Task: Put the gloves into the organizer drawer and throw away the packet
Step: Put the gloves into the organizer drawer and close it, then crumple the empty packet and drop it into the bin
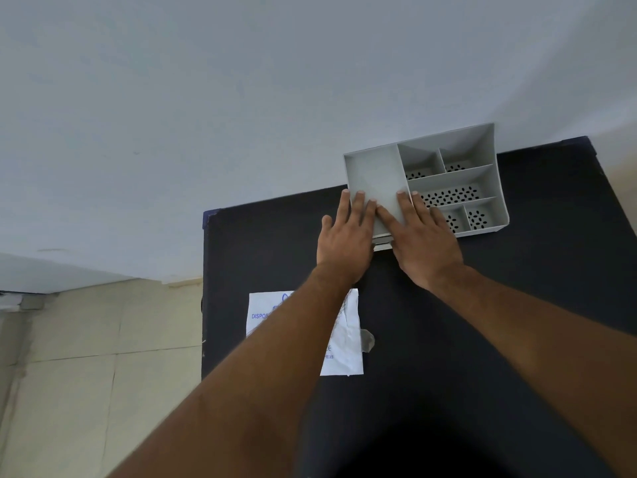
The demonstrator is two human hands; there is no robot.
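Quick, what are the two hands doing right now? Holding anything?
Left hand: open, fingers flat on the organizer, holding nothing.
Right hand: open, fingers flat on the organizer too, holding nothing.

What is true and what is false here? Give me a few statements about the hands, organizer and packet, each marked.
1. The left hand and the right hand lie with straight fingers on the grey organizer. True.
2. The right hand holds the white packet. False: it lies on the dark table, under the left forearm.
3. The organizer stands at the table's far edge. True.
4. Gloves fill the perforated compartments. False: those in view are empty.
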